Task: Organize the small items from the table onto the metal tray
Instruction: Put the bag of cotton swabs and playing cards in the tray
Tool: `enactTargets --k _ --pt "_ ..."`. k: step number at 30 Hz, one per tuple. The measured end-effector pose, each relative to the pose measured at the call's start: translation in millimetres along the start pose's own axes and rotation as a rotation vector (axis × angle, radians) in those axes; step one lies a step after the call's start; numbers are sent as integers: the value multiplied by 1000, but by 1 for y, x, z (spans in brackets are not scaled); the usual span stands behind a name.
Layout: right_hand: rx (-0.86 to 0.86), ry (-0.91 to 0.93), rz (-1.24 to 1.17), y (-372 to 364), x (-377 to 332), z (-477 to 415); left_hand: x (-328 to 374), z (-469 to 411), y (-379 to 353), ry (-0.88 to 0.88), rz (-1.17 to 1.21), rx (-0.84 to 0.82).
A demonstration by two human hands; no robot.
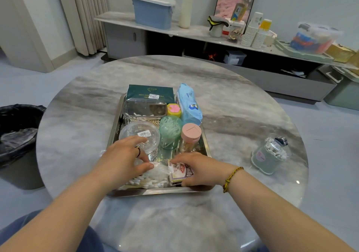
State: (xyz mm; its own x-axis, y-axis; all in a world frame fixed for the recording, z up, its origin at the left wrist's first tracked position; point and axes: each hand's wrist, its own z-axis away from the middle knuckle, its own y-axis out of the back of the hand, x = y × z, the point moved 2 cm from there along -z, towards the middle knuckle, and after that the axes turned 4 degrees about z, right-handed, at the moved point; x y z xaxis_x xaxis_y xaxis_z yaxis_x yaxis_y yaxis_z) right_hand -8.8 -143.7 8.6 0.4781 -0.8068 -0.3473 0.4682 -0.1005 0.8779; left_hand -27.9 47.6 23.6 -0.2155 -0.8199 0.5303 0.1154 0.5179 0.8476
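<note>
While both hands work the near end of the metal tray (114, 133), it's getting crowded in there. The left hand (124, 158) lies curled over a loose bag of cotton swabs (153, 176), thumb pressed into the plastic, fingers reaching toward the clear round tub (139, 135); it looks like a light hold on the bag rather than a firm grip. The right hand (198, 168) is closed on a small printed card box (177, 171), which sits down in the tray's near right corner, just beside the swab bag.

Here's the risk as I read it: the standing pieces are packed tight. The green swab jar (170, 133) and the pink-lidded toothpick holder (190, 137) stand upright right behind the knuckles, and a careless lift of either wrist could topple them into each other. The swab bag is soft and slippery, so dragging it could spill swabs or shove the clear tub sideways. The blue wipes pack (189, 105) leans at the tray's far right edge and may slide off if things get pushed.

And one item's left out: the clear dispenser of white pellets (271, 154) stands well apart on the surface (242, 100), with little room remaining for it.
</note>
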Motion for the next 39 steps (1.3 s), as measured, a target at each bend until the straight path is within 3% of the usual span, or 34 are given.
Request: enactTargets --k 12,18,23,26,28,33,37,39 --pt "203 -115 -307 -6 0 8 2 -1 -2 -25 -35 4" --pt "538 -145 -362 8 11 35 8 2 -3 -61 -8 44" --pt "881 -240 -154 25 33 68 12 2 -11 -111 -67 65" --pt "1158 -373 -35 28 54 93 13 1 -17 -103 -117 31" --pt "1261 -537 -91 27 64 106 15 1 -20 -101 -133 23" --pt "1250 -789 -470 23 91 114 10 3 -24 -136 -214 42" --pt "1162 -769 -879 10 105 114 9 2 -24 -125 -246 14" --pt "1108 -772 -963 1 110 112 7 1 -25 -128 -257 26"
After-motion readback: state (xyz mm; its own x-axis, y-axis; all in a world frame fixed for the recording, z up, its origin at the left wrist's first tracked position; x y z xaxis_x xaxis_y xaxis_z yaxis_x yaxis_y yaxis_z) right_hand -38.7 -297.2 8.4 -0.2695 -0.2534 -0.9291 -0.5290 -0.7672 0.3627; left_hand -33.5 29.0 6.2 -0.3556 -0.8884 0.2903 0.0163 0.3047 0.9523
